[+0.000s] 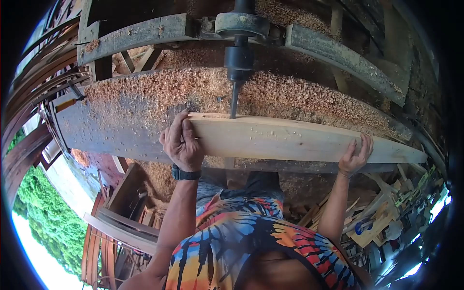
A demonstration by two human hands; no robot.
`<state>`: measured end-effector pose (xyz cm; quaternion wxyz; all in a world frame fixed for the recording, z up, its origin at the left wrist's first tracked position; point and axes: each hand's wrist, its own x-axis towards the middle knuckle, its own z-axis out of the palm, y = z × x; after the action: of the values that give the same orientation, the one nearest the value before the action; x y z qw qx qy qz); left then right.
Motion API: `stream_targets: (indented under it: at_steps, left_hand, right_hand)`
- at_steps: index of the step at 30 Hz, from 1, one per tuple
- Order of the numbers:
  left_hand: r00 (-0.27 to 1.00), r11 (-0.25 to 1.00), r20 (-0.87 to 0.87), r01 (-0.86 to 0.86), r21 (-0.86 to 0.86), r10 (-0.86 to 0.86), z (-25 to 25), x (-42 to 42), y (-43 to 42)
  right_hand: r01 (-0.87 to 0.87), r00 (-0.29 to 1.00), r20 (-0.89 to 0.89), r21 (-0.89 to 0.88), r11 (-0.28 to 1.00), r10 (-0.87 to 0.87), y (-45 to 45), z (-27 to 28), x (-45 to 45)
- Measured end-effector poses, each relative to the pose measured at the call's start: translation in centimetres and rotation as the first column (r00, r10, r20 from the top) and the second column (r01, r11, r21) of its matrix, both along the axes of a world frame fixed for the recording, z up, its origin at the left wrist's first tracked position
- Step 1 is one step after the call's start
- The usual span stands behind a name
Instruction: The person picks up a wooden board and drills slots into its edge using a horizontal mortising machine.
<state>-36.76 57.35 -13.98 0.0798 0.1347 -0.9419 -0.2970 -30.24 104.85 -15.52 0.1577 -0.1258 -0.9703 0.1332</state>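
Note:
A long pale wooden board [270, 140] lies across the work table [111, 128], its narrow edge facing the drill bit [234, 99]. The bit sits in a dark chuck [239, 60], and its tip meets the board's far edge, beside a slot [215, 116] cut there. My left hand [183, 145] grips the board's left end, fingers curled over the far edge, with a dark watch on the wrist. Toward the board's right end, my right hand [356, 154] clasps it, fingertips at the far edge. The bit's very tip is hidden at the wood.
Wood shavings [169, 89] lie thickly behind the board. Beyond them runs a wooden beam [140, 36] with a round bearing housing [241, 24] on the spindle. A clamp [70, 101] is at the table's left end. Offcuts [382, 217] are piled at lower right, and timber is stacked at left.

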Motion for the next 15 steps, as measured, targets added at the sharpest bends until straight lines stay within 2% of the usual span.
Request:
stream_targets:
  at_steps: [8, 11, 15]
  left_hand:
    - [0.997, 0.998, -0.071, 0.000, 0.059, 0.005, -0.6, -2.9, 0.1]
    - [1.000, 0.999, -0.003, -0.004, 0.040, 0.004, -0.1, -4.7, 0.4]
    - [0.999, 1.000, -0.028, 0.024, 0.016, -0.023, 0.1, -4.2, 0.4]
  right_hand:
    - [0.021, 1.000, 0.007, 0.015, 1.000, -0.021, 0.4, -0.6, -1.4]
    - [0.057, 0.998, 0.018, 0.021, 0.998, -0.057, 0.6, -0.5, -2.4]
    - [0.044, 0.999, 0.022, 0.013, 0.999, -0.044, -0.3, -0.1, -1.7]
